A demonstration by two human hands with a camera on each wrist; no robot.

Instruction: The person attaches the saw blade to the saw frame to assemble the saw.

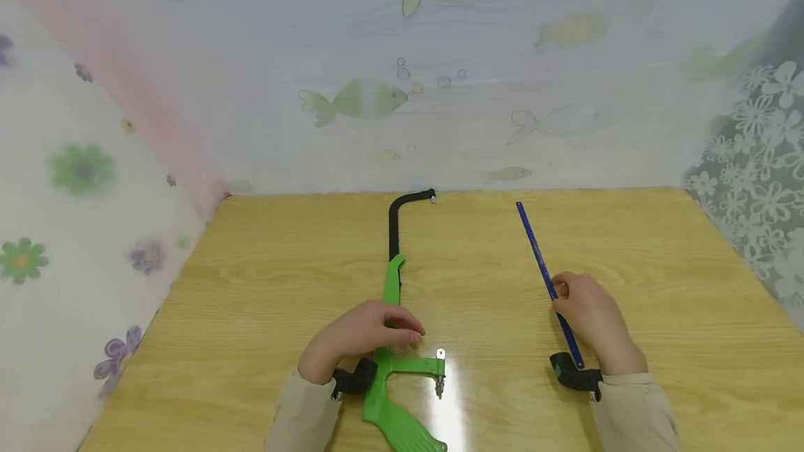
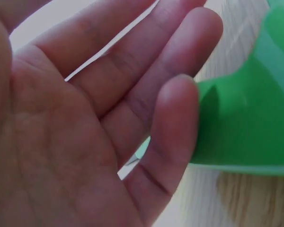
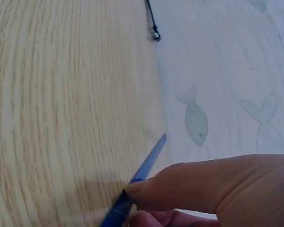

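Observation:
A blue hacksaw blade [image 1: 533, 247] lies slantwise at the right of the table. My right hand [image 1: 593, 312] pinches it between thumb and fingers; the right wrist view shows the thumb on the blade [image 3: 149, 161]. Left of it is a hacksaw frame with a green handle [image 1: 398, 420] and a bent black bar [image 1: 393, 229]. A metal fitting with a wing nut [image 1: 440, 382] sits on its short green arm. Over the frame's middle is my left hand [image 1: 361, 333], fingers relaxed and holding nothing. In the left wrist view, one digit appears against the green part [image 2: 246, 127].
The wooden table [image 1: 283, 264] meets a wall sheet printed with fish [image 1: 370, 98] at its far edge. Flowered coverings flank it on the left [image 1: 82, 169] and right [image 1: 779, 187]. Black cameras [image 1: 356, 377] are strapped to both wrists.

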